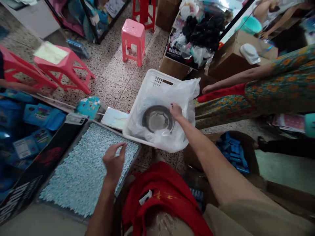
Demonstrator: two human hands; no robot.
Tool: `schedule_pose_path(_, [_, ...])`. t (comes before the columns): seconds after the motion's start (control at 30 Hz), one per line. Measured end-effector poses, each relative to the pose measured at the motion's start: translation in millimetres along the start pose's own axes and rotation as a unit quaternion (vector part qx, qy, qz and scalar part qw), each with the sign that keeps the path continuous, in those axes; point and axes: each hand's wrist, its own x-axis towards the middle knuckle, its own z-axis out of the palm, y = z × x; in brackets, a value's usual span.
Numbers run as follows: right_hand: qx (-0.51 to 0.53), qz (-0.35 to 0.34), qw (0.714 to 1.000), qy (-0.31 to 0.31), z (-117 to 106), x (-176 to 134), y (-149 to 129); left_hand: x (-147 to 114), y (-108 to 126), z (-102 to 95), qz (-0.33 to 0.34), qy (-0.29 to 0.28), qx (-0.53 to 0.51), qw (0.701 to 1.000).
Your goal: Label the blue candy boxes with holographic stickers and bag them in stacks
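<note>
- Metal bowl, one, round: lay near mid-frame in plastic-lined white basket, just left of and below your right hand; mouth faced up, without long axis.
- Basket: long axis ran up the frame, leaning right.
- Your right hand: fingers curled by the bowl's right rim; hold could not be told.
- Tray of pale blue pellets: lower left, beneath your left hand; long axis ran lower left to upper right.
- Left thumb and fingers: bent toward each other; contact could not be told.
</note>
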Motion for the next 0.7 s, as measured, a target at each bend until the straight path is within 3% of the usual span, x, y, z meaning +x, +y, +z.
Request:
schedule_pose_path(0.07, [-0.037,-0.001,0.998,-0.045,9,29,2,33,46,76.4,-0.026,-0.123,-0.024,0.992])
schedule_pose_path(0.13, [-0.069,0.005,0.994,-0.088,18,41,1,51,80,140.5,-0.043,-0.311,0.022,0.949])
schedule_pose_path(0.2, [-0.09,0.002,0.988,-0.122,20,44,-4,51,101,177.6,-0.05,-0.483,0.089,0.87])
schedule_pose_path(0.27, [-0.099,-0.025,0.984,-0.143,10,42,-12,41,110,184.9,-0.055,-0.574,0.127,0.807])
schedule_pose_path(0.37, [-0.098,-0.092,0.984,-0.115,-35,38,-25,32,110,169.1,-0.065,-0.609,0.126,0.78])
schedule_pose_path(0.47, [-0.101,-0.145,0.984,0.028,-110,38,-26,53,108,177.4,-0.088,-0.597,0.142,0.785])
schedule_pose_path(0.6, [-0.045,-0.113,0.974,0.192,-210,40,16,89,113,250.9,-0.134,-0.522,0.165,0.826])
schedule_pose_path(0.7, [0.065,-0.079,0.944,0.315,-252,34,70,98,112,303.9,-0.191,-0.505,0.08,0.838])
